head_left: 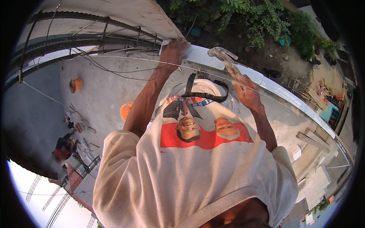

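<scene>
- The white block [203, 56] is lying ahead of the person's chest, on top of the wall, between the two hands, its long axis running left to right and slanting toward the person at its right end.
- The left hand [175, 52] is the nearer one: it is resting on the block's left end, beside the edge of the pale roof panel [152, 17]; whether its fingers are clasping the block or only lying over it, I cannot tell.
- The right hand [248, 90] is gripping the hammer [225, 54] by the handle and is sitting on the near side of the wall, to the right of the block.
- The hammer's handle is pointing away from the person and leftward, crossing the block's line, with the head showing over its right end; whether they are touching is unclear.
- A taut string [133, 58] is running roughly along the wall, passing close by both hands.
- More white blocks [281, 93] are continuing the row rightward, curving toward the person.
</scene>
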`<control>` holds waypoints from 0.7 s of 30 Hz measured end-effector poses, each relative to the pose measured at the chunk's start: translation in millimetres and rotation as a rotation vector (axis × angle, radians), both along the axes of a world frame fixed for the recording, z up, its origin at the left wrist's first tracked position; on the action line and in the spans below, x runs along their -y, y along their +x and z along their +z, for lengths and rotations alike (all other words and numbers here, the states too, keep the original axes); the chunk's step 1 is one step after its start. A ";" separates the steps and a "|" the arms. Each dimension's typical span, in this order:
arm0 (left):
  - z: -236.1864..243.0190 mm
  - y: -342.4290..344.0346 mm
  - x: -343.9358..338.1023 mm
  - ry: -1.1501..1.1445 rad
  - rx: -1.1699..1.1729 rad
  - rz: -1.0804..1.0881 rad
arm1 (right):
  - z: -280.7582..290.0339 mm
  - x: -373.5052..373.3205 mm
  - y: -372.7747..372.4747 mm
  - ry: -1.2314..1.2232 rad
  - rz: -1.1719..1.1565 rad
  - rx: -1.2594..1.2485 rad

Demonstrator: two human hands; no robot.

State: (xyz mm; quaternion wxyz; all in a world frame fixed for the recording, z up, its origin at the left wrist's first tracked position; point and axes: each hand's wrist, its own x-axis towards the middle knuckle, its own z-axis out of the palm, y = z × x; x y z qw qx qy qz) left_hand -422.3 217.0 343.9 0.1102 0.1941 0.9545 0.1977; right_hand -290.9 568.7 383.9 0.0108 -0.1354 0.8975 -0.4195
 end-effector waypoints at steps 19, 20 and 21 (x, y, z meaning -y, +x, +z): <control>-28.0 5.5 4.6 0.148 -0.130 -0.001 | 5.6 13.6 1.4 0.163 0.098 -0.077; -22.7 5.7 2.6 0.131 -0.113 -0.006 | -2.0 17.4 2.1 0.139 0.089 -0.114; -16.0 5.9 0.2 0.114 -0.096 -0.011 | -7.4 18.8 1.5 0.115 0.079 -0.151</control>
